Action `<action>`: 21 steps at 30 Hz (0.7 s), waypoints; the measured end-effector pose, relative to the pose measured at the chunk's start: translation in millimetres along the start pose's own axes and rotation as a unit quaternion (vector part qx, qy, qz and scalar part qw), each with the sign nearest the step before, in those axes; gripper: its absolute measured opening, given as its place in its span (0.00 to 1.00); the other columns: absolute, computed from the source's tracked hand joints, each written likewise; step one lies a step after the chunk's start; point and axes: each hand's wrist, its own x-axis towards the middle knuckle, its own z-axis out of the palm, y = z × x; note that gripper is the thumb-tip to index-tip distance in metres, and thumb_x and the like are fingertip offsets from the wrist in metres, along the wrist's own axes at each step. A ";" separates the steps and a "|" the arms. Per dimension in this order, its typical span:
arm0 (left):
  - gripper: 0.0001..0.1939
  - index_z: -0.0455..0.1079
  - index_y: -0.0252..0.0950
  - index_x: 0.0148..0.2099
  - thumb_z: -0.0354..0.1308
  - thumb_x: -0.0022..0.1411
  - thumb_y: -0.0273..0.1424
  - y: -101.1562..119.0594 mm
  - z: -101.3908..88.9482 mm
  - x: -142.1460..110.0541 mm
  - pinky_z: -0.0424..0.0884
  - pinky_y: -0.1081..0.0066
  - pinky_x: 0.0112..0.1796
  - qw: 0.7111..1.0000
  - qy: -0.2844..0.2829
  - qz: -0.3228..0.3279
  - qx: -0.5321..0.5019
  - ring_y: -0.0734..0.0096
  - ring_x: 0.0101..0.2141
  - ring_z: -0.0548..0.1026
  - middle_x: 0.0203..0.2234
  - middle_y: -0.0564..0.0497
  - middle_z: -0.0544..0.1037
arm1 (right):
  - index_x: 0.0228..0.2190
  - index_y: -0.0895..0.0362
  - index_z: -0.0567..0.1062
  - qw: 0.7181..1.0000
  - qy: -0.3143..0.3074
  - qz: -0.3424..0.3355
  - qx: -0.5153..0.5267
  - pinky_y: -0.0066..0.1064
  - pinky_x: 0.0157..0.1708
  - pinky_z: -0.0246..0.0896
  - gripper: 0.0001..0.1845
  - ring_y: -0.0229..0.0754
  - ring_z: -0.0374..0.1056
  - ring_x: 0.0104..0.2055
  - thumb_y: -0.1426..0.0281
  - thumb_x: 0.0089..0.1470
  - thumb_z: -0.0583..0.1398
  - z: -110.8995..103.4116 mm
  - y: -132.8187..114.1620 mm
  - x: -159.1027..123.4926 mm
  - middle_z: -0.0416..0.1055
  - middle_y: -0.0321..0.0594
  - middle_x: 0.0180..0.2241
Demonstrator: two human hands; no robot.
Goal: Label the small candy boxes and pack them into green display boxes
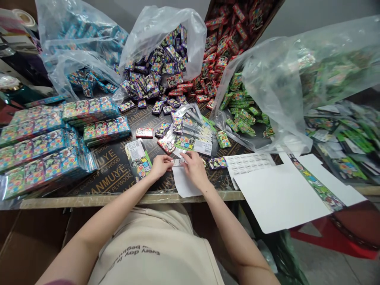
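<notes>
Two-handed fingertip grip on the printed strip (178,162), near the bench's front edge.
Nearest, the white sheet (187,185) lies loose at the front edge (118,199); lay it flat so that it does not catch or slip off. Just beyond, the left hand (160,166) and right hand (196,168) pinch the strip from opposite sides, fingers narrow; pinch force cannot be told. Hold the strip by its ends, level and taut, since thin stock should crease if pushed inward. At left, the illustrated packet (139,160) lies near the left hand; leave clearance for the wrist. Farther on, the fanned clear sleeves (203,147) and red box (166,145) crowd the fingertips; work with small finger movements. At the back, the purple boxes (145,85) spread forward in a loose heap.
</notes>
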 end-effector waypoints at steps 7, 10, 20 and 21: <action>0.05 0.71 0.30 0.27 0.62 0.51 0.19 0.5 1.0 2.0 0.70 0.79 0.19 1.000 -0.002 -0.020 -0.022 0.79 0.15 0.71 0.14 0.56 0.73 | 0.58 0.57 0.63 0.996 0.013 0.074 -0.057 0.47 0.47 0.60 0.35 0.60 0.62 0.52 0.63 0.49 0.62 -5.9 26.8 -20.9 0.62 0.56 0.52; 0.05 0.70 0.30 0.26 0.63 0.51 0.20 0.0 0.4 3.5 0.70 0.79 0.19 0.999 -0.007 -0.031 -0.024 0.79 0.15 0.71 0.13 0.56 0.72 | 0.59 0.58 0.62 0.996 0.009 0.085 -0.014 0.46 0.49 0.60 0.37 0.57 0.63 0.51 0.67 0.46 0.62 -9.3 32.9 -33.2 0.64 0.54 0.50; 0.06 0.69 0.28 0.27 0.65 0.51 0.22 -1.9 6.7 5.2 0.72 0.78 0.20 0.998 -0.011 -0.053 -0.021 0.76 0.16 0.73 0.14 0.52 0.74 | 0.60 0.57 0.59 0.994 0.013 0.112 0.006 0.46 0.47 0.59 0.39 0.58 0.63 0.51 0.61 0.50 0.63 -3.9 28.3 -23.5 0.66 0.55 0.50; 0.06 0.69 0.28 0.28 0.64 0.51 0.22 -2.1 6.7 5.5 0.72 0.78 0.20 0.998 -0.010 -0.053 -0.022 0.76 0.16 0.73 0.15 0.52 0.74 | 0.60 0.57 0.60 0.994 0.027 0.108 0.001 0.47 0.48 0.58 0.37 0.59 0.61 0.53 0.61 0.51 0.62 -2.4 26.9 -22.0 0.64 0.55 0.52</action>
